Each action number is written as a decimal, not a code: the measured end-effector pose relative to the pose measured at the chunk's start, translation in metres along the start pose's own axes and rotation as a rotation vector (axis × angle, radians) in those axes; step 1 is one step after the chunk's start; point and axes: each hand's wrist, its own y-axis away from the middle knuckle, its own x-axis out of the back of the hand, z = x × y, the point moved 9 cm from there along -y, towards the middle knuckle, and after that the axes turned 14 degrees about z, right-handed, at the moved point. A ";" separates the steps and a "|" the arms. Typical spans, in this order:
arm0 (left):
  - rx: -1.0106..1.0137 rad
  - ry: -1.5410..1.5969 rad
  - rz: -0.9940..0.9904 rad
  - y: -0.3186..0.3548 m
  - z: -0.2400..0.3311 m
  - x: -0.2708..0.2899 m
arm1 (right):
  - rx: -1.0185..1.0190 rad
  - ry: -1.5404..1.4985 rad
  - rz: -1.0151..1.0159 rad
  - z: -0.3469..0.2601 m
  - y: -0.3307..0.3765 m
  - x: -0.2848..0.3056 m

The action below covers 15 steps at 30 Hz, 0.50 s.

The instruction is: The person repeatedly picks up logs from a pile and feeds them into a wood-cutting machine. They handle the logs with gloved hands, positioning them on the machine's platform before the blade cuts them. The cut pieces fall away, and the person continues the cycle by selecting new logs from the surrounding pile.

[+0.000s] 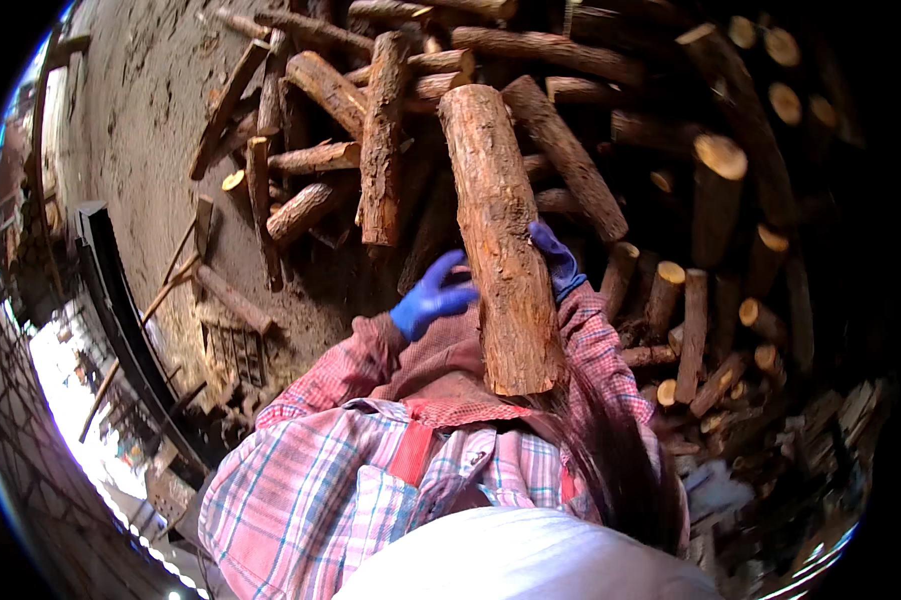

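Note:
A thick, rough-barked log (500, 230) stands tilted close in front of my chest, its lower end near my apron. My right hand (558, 262), in a blue glove, lies against the log's right side and grips it, some fingers hidden behind the bark. On the other side my left hand (433, 297), also blue-gloved, has its fingers spread. Its fingertips reach the log's left edge; whether they press on it I cannot tell. Both forearms are in checked red sleeves.
A loose pile of logs (380, 140) lies ahead, crossing at many angles. More cut logs (718, 190) lean and lie in shadow at right. Bare dirt ground (150, 130) spreads at far left, beside a dark metal beam (120, 290) and a small wooden frame (185, 260).

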 end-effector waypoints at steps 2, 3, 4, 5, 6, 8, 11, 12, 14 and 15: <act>-0.009 0.016 0.028 0.002 0.009 -0.045 | 0.128 0.038 0.085 -0.029 0.073 -0.023; -0.039 -0.003 -0.028 0.026 0.006 -0.076 | 0.195 0.061 0.149 -0.035 0.108 -0.014; -0.073 -0.027 -0.110 0.048 0.002 -0.113 | 0.282 0.084 0.229 -0.041 0.145 0.001; -0.120 -0.047 -0.123 0.069 -0.012 -0.133 | 0.478 0.122 0.230 -0.053 0.183 0.008; -0.147 -0.070 -0.155 0.089 -0.032 -0.146 | 0.584 0.137 0.079 -0.063 0.223 0.001; -0.287 -0.003 -0.196 0.146 -0.063 -0.189 | 0.681 0.140 0.184 -0.057 0.330 -0.006; -0.343 0.012 -0.593 0.232 -0.108 -0.260 | 0.966 0.169 0.362 -0.034 0.454 0.063; -0.419 -0.023 -0.614 0.278 -0.121 -0.290 | 0.879 0.126 0.434 -0.019 0.493 0.091; -0.328 -0.158 -0.657 0.324 -0.181 -0.342 | 0.688 0.019 0.555 0.022 0.572 0.130; -0.348 -0.143 -0.693 0.324 -0.209 -0.352 | 0.843 0.124 0.637 0.029 0.607 0.148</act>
